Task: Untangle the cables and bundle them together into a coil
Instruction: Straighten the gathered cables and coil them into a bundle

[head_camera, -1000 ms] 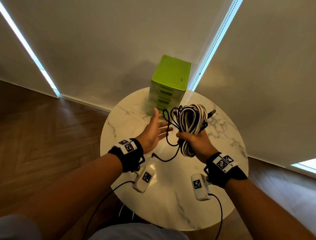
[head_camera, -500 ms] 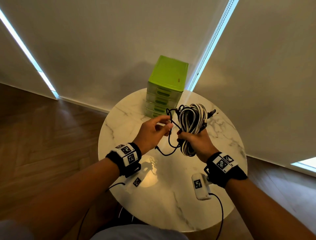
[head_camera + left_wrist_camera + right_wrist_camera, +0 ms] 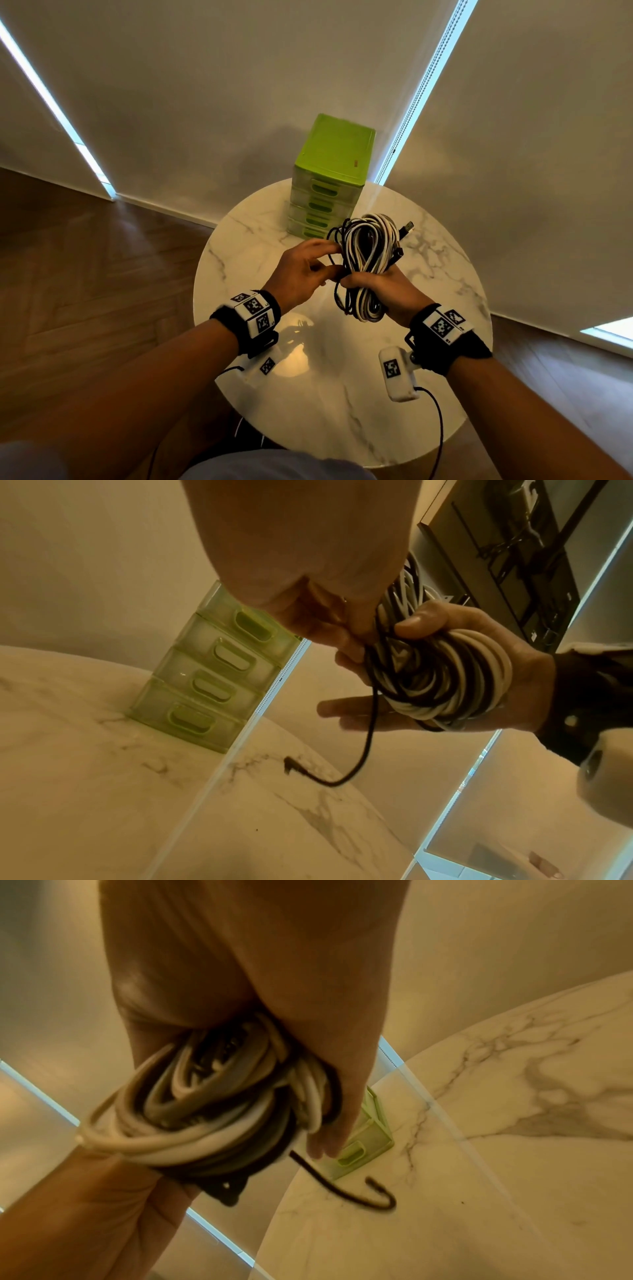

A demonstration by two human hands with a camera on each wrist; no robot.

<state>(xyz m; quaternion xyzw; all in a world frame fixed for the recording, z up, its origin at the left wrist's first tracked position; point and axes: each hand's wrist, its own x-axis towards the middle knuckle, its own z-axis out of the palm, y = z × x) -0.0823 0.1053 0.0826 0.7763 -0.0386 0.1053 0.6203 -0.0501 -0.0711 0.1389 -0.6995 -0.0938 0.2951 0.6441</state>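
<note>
Since a second ago the left hand [image 3: 301, 270] has gone from spread open beside the coil [image 3: 368, 260] to closing in on it, and its fingers now pinch a black strand [image 3: 371, 718] at the coil's left edge. Meanwhile the right hand [image 3: 383, 286] has kept its grip wrapped around the coil's waist, holding the bundle upright above the tabletop [image 3: 260, 236], in front of the green drawers [image 3: 329, 181].

Most of the work looks done: white and black cables lie gathered in loops as one bundle, with no loose tangle visible on the tabletop. What remains is the black tail, which hangs free below the hands and ends in a plug [image 3: 291, 767] dangling above the marble. A USB plug [image 3: 407, 228] and another black end also stick out at the coil's upper right. By my judgement, the tail must be wound in or wrapped around the waist, and the stray ends tucked, before the bundle counts as finished.
</note>
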